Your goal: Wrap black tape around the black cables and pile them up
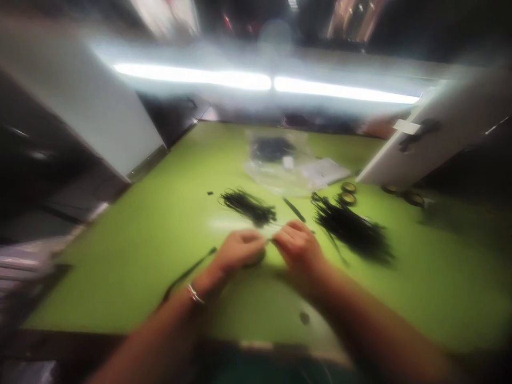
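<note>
Close together over the middle of the green table, my left hand (pixel 242 248) and my right hand (pixel 298 246) are both closed in a pinch. Between the fingertips shows a short bit of a thin dark cord (pixel 269 240); most of it is hidden by the fingers and blurred. Just beyond my left hand lies a bundle of thin black cords (pixel 250 208). To the right of my right hand is a larger black bundle (pixel 354 230). A dark narrow strip (pixel 295 209) lies on the table between the two bundles.
Rolls of tape (pixel 347 199) stand by the right bundle. Farther back are a clear plastic bag (pixel 276 160) with dark contents and a white paper (pixel 327 172). A black strap (pixel 192 271) lies by my left forearm. White panels (pixel 400 146) flank the green table (pixel 132 256).
</note>
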`<state>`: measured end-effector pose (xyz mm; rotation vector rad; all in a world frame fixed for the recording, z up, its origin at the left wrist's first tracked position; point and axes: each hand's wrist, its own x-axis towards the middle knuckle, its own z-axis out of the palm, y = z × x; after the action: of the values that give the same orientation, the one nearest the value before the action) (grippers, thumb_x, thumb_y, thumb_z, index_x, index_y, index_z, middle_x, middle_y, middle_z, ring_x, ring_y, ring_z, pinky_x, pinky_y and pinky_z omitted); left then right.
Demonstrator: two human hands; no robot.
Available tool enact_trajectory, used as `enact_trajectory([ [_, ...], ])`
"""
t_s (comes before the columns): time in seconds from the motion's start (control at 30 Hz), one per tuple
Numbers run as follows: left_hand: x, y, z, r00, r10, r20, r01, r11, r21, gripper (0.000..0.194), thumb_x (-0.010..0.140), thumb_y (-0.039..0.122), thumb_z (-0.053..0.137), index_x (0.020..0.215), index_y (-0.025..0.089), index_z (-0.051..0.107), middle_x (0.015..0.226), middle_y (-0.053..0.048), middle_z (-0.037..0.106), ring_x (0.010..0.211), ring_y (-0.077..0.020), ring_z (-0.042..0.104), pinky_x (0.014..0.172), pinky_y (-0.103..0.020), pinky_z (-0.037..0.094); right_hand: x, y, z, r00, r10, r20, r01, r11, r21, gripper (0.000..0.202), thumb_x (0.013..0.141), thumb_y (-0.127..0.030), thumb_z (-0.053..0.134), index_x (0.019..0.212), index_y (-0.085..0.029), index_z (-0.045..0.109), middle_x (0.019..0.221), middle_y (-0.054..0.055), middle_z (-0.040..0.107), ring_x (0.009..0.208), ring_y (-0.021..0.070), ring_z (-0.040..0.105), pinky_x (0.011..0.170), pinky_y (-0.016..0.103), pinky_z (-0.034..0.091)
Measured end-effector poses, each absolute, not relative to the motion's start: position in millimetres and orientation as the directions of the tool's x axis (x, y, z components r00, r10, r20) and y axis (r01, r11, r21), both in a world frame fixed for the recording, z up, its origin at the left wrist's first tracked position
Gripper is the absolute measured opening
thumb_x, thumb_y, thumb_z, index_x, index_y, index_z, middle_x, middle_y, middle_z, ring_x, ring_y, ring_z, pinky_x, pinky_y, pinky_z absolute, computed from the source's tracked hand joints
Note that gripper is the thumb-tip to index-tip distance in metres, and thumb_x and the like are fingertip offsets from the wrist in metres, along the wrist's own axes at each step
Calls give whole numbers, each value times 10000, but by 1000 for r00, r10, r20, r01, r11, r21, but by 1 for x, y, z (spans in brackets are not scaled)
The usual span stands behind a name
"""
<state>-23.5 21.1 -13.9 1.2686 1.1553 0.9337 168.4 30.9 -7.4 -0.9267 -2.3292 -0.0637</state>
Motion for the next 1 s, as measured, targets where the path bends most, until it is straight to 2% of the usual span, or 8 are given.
enact_trajectory([
  [0.1,-20,20,-18,165,968,190,276,-230,933,109,776,210,657,703,139,696,746,-55,652,705,-153,575,678,-278,458,170,35,-9,-560,717,415,574,697,-430,104,908,-204,531,951,-186,624,877,59,670,811,180,559,734,303,439],
  [0.17,-19,19,-20,189,928,322,352,-370,860,100,796,179,628,741,152,707,783,-62,660,746,-167,587,725,-300,469,171,36,-9,-581,756,301,584,645,-492,132,920,-196,506,901,-187,636,854,50,675,760,164,570,697,285,438],
  [0.3,-17,18,-19,202,937,286,319,-339,885,93,791,167,644,867,165,696,868,-56,667,783,-159,605,755,-296,486,173,36,-4,-559,774,296,603,625,-496,124,902,-192,552,814,-185,639,775,26,666,706,146,563,651,257,416],
  [0.47,-22,21,-7,239,967,-94,12,94,996,645,744,187,712,1341,210,468,911,-22,639,624,-95,579,550,-209,472,175,32,5,-588,572,572,651,754,-86,208,924,-163,507,751,-176,623,682,32,603,692,164,493,611,283,367],
  [0.57,-26,23,-2,297,940,-166,-148,217,965,682,728,236,745,1347,194,463,860,-2,611,493,-53,509,439,-183,409,178,33,6,-622,443,645,658,743,124,179,897,-108,536,756,-175,624,629,11,577,638,158,446,597,300,350],
  [0.73,-24,21,1,294,941,-170,-235,243,941,606,733,273,752,1282,153,525,734,24,585,422,-28,430,399,-169,330,182,38,-3,-638,317,701,604,771,202,139,886,-71,548,928,-168,638,724,19,638,729,154,516,726,296,412],
  [0.87,-19,17,-5,146,989,-20,-3,20,1000,389,787,248,689,1164,160,653,776,-5,614,527,-59,491,483,-188,395,177,37,-10,-611,447,654,636,769,69,153,906,-108,519,828,-176,632,658,20,585,685,160,491,702,307,406],
  [1.0,-18,16,-16,123,959,256,254,-280,926,313,817,172,621,1119,183,701,858,-44,677,693,-123,591,655,-243,489,171,35,-11,-554,649,522,583,750,-312,127,911,-223,526,840,-183,623,775,51,628,758,176,531,701,301,429],
])
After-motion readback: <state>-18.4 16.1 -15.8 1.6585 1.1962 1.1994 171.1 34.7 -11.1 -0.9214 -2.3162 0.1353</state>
